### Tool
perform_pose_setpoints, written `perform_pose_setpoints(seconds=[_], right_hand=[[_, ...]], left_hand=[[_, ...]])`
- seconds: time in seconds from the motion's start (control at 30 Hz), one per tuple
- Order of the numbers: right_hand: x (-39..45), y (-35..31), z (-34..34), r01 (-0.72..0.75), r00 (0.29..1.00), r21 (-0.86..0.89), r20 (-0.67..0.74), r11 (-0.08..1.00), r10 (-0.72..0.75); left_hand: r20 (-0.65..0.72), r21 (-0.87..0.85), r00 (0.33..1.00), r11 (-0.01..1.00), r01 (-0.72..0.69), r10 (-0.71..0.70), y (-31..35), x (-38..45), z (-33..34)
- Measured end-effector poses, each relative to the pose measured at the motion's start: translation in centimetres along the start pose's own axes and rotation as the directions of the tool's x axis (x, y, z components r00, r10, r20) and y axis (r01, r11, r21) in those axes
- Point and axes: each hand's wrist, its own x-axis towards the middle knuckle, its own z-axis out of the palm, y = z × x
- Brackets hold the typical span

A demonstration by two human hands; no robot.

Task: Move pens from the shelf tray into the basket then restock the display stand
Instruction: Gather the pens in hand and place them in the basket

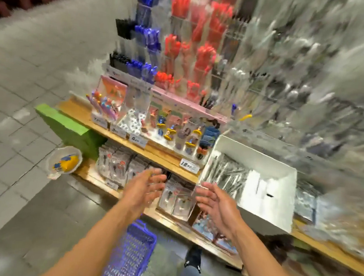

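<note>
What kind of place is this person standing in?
Most likely a stationery shop aisle: tiered clear racks of red pens and blue pens, handwritten price tags along the wooden shelf edge, and a blue plastic shopping basket.

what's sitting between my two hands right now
Head view: clear packets on the lower shelf show between the left hand and right hand.
</note>
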Motion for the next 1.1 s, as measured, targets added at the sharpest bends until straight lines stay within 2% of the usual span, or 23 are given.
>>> perform_pose_setpoints(seconds=[0.1, 0.2, 0.37, 0.47, 0.6, 0.83, 0.9, 0.97, 1.03, 1.1], right_hand=[[0.0, -3.1, -4.3, 0.079, 0.994, 0.047, -0.086, 0.996, -0.075], [1.2, -5.1, -8.6, 0.105, 0.981, 0.029, -0.168, 0.994, -0.099], [5.1, -6.4, -13.7, 0.015, 0.946, -0.184, -0.316, 0.983, -0.073], [8.0, -6.2, -14.4, -0.083, 0.912, -0.405, -0.398, 0.911, -0.095], [12.6, -5.4, -13.1, -0.194, 0.884, -0.572, -0.455, 0.797, -0.111], [17.5, -4.9, -11.3, -0.315, 0.789, -0.396, -0.615, 0.862, 0.006], [17.8, -5.3, -11.3, -0.333, 0.780, -0.330, -0.622, 0.884, 0.062], [16.9, -5.9, -11.3, -0.332, 0.803, -0.289, -0.587, 0.898, 0.107], [15.0, -6.4, -11.1, -0.304, 0.855, -0.321, -0.507, 0.897, 0.108], [12.6, -6.5, -10.7, -0.213, 0.930, -0.390, -0.362, 0.896, 0.064]], left_hand=[[0.112, 0.073, 0.994, 0.997, 0.006, -0.014, 1.4, 1.1, 6.6], [0.155, 0.158, 0.987, 0.987, 0.021, -0.045, 1.6, 1.9, 12.1], [0.198, 0.274, 0.974, 0.961, 0.048, -0.105, 0.6, 4.0, 17.4], [0.158, 0.266, 0.978, 0.960, 0.087, -0.133, 0.2, 5.4, 19.4], [0.131, 0.378, 0.977, 0.919, 0.109, -0.170, -0.5, 6.7, 20.5], [0.080, 0.463, 0.965, 0.867, 0.186, -0.250, -0.3, 8.6, 19.7], [0.076, 0.486, 0.963, 0.853, 0.192, -0.260, -0.1, 9.3, 19.3], [0.080, 0.500, 0.958, 0.842, 0.200, -0.274, 0.0, 9.9, 19.2], [0.093, 0.531, 0.954, 0.824, 0.195, -0.286, -0.1, 10.3, 19.3], [0.112, 0.572, 0.951, 0.801, 0.174, -0.287, -0.4, 10.8, 19.7]])
